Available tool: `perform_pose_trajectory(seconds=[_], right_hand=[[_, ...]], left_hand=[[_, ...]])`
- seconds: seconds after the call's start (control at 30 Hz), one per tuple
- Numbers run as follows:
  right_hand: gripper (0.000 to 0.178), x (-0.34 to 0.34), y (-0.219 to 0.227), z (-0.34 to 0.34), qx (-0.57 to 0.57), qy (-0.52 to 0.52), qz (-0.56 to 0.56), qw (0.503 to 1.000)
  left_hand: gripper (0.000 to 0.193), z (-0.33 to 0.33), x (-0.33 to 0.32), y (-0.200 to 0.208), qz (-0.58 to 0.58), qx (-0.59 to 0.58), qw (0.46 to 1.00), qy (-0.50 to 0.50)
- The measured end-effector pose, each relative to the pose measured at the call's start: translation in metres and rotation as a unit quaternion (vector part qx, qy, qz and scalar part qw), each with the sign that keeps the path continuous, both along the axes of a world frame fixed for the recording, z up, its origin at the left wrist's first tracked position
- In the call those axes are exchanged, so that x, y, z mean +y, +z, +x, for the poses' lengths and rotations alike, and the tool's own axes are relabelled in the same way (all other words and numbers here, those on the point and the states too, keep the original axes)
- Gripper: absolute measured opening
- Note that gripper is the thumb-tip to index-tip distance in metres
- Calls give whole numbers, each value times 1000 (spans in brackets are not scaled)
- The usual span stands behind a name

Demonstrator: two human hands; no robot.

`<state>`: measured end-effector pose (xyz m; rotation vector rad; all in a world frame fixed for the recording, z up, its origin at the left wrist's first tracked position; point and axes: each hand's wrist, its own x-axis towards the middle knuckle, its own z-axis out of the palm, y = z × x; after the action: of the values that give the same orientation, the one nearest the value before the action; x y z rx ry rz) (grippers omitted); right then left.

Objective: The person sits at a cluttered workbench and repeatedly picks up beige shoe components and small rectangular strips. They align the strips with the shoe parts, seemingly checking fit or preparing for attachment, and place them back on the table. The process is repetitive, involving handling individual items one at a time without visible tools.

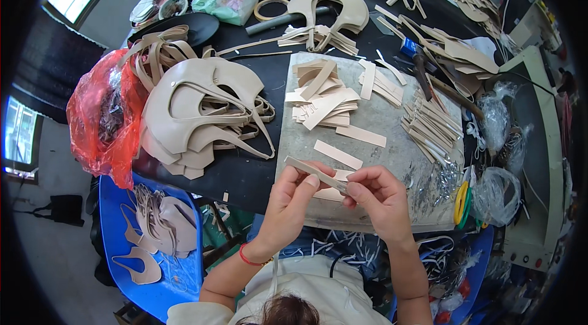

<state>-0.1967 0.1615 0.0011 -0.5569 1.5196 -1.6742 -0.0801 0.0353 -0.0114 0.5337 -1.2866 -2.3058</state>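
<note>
Above the near part of a grey work board (398, 187), I hold a narrow beige leather-like strip (315, 173) in both hands. My left hand (288, 205) pinches it along its left part with the thumb on top. The thumb and fingers of my right hand (381, 199) close on its right end, where a small piece is partly hidden by the fingertips. Two flat strips lie just beyond, one pale strip (338, 154) and another strip (361, 136). More pieces lie partly covered beneath my hands. Farther back rests a pile of cut strips (324, 107).
Curved beige panels (184, 95) are stacked left of the board, beside a red plastic bag (101, 123). Narrow folded strips (432, 123), a hammer (421, 71) and yellow-and-green-handled scissors (462, 202) lie at right. A blue plastic seat (113, 233) holds more panels at lower left.
</note>
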Motion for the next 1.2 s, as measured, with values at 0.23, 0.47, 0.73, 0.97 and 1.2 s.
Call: perform_pose_trajectory(seconds=[0.23, 0.47, 0.73, 0.97, 1.2], right_hand=[[32, -6, 10, -1, 193, -34, -122, 973], [32, -47, 19, 10, 625, 25, 20, 780], [21, -41, 16, 2, 31, 45, 84, 995], [21, -33, 17, 4, 42, 40, 66, 996], [17, -19, 16, 17, 101, 90, 27, 990]], left_hand=[[21, 5, -8, -1, 3, -24, 997, 73], [22, 23, -45, 9, -460, -103, 878, 77], [16, 69, -172, 8, -716, -283, 626, 123], [14, 81, -135, 73, -640, -244, 677, 271], [25, 83, -46, 47, -219, -176, 960, 18]])
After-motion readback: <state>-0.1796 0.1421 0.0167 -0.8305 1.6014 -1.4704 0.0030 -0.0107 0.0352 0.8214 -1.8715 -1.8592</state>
